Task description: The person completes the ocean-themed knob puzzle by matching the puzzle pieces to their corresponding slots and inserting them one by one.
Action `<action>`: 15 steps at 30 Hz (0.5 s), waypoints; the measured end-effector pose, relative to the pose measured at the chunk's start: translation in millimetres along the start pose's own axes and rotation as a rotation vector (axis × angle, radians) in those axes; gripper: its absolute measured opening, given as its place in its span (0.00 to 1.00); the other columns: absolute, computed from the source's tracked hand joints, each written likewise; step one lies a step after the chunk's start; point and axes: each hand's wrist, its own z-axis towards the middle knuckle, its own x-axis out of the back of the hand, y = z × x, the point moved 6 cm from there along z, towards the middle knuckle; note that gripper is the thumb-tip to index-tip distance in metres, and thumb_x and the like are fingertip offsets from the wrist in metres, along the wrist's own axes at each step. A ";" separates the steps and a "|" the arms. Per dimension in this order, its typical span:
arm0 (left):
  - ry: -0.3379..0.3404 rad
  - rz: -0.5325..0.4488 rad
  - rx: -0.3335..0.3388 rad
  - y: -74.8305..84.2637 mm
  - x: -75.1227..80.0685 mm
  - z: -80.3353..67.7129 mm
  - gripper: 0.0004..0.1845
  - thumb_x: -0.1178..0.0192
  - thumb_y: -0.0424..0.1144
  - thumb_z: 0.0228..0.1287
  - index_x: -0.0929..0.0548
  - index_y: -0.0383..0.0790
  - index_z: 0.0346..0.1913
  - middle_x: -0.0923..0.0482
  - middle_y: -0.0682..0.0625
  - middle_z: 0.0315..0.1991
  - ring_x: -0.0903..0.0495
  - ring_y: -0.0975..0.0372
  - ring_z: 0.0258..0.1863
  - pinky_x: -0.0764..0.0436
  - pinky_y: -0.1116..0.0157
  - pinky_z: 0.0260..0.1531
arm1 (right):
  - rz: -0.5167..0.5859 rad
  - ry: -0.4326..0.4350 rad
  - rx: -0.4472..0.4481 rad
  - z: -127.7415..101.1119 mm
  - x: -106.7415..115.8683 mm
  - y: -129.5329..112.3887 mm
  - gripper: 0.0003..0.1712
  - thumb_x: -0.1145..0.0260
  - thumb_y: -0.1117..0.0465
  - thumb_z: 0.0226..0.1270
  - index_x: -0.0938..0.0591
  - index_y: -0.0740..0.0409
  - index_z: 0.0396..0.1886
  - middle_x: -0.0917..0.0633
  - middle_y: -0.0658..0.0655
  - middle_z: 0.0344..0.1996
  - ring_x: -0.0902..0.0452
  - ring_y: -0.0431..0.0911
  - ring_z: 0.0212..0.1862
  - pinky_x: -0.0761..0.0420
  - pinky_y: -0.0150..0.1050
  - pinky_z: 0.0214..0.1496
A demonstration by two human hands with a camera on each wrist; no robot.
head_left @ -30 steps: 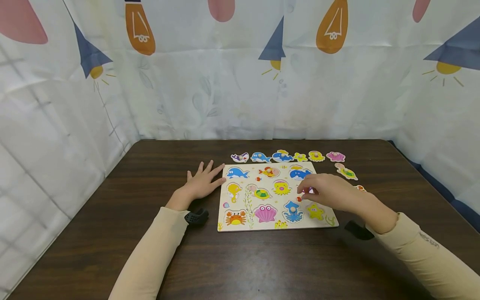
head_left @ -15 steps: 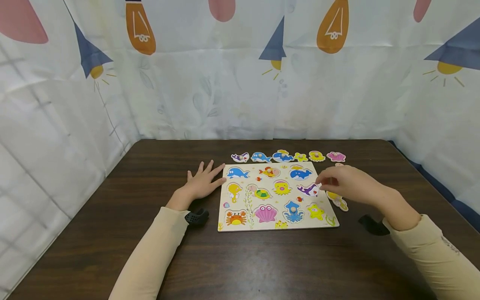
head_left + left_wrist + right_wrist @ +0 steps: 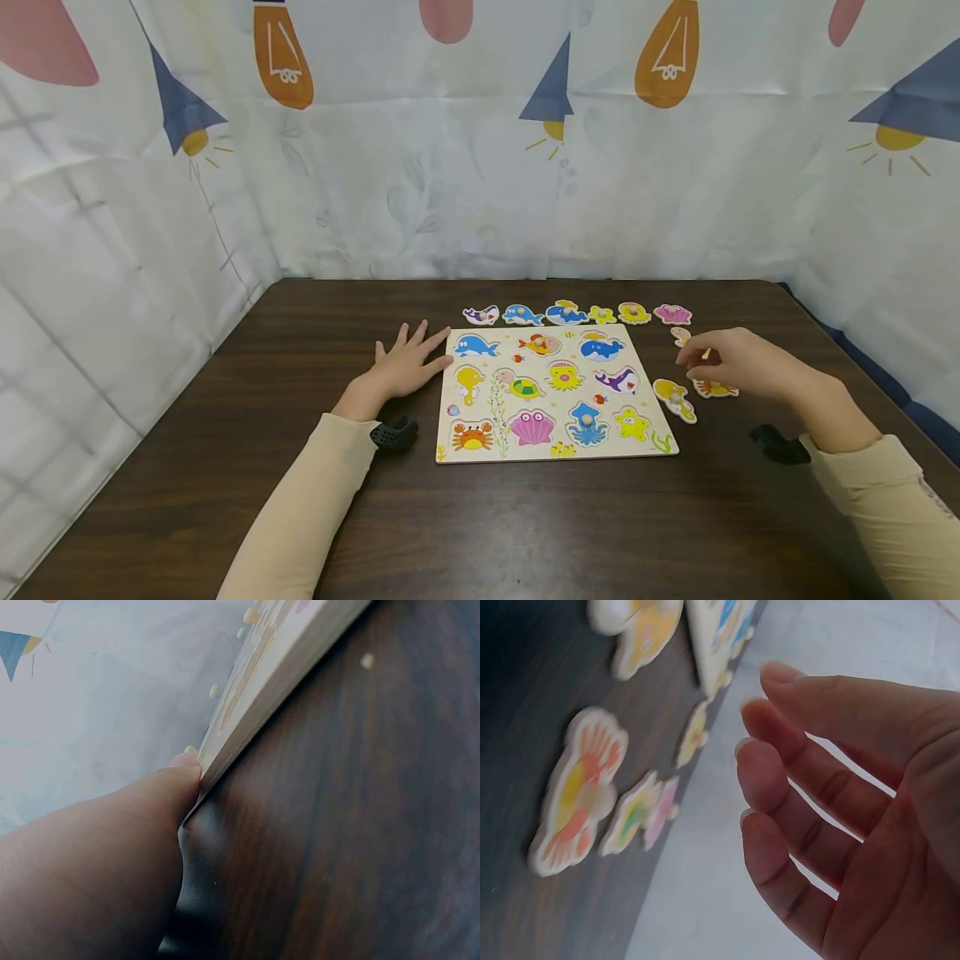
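Head view: left hand [image 3: 408,364] lies flat on the table [image 3: 300,350], fingers spread and straight, fingertips at the left edge of the puzzle board [image 3: 551,392]. Right hand [image 3: 738,362] hovers right of the board, above two loose pieces: a crab piece [image 3: 716,388] partly under the palm and a turtle piece [image 3: 681,335] just beyond the fingers. Whether it touches either cannot be told here. A seahorse piece [image 3: 673,398] lies just beside the board's right edge, long axis slanting from far-left to near-right.

Left wrist view: a fingertip [image 3: 176,780] presses against the board's edge [image 3: 255,697]; contact plain here, only suggested from the head.

Right wrist view: right-hand fingers [image 3: 795,787] relaxed, slightly bent, holding nothing, clear of the table. Crab piece [image 3: 576,791] lies flat below them, turtle piece [image 3: 634,814] next to it.
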 end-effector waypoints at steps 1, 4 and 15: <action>-0.002 0.001 0.003 -0.6 -0.4 0.2 0.38 0.55 0.62 0.79 0.49 0.54 0.84 0.62 0.37 0.83 0.68 0.36 0.79 0.68 0.25 0.65 | -0.003 0.001 -0.003 0.2 0.1 3.9 0.10 0.29 0.66 0.68 0.13 0.63 0.47 0.13 0.51 0.40 0.21 0.43 0.36 0.19 0.39 0.35; -0.006 0.003 0.004 -1.9 -1.4 0.6 0.38 0.56 0.62 0.80 0.50 0.54 0.84 0.62 0.37 0.83 0.68 0.36 0.79 0.68 0.25 0.66 | -0.002 -0.013 -0.028 0.5 -1.1 15.2 0.08 0.29 0.67 0.68 0.13 0.64 0.45 0.13 0.51 0.38 0.22 0.44 0.36 0.19 0.40 0.35; 0.001 0.000 0.004 0.8 0.7 -1.3 0.38 0.55 0.62 0.79 0.49 0.53 0.84 0.62 0.36 0.83 0.67 0.36 0.79 0.68 0.25 0.65 | -0.028 -0.057 -0.074 -1.5 -4.6 38.7 0.04 0.28 0.67 0.66 0.13 0.62 0.40 0.18 0.49 0.33 0.26 0.45 0.35 0.22 0.41 0.33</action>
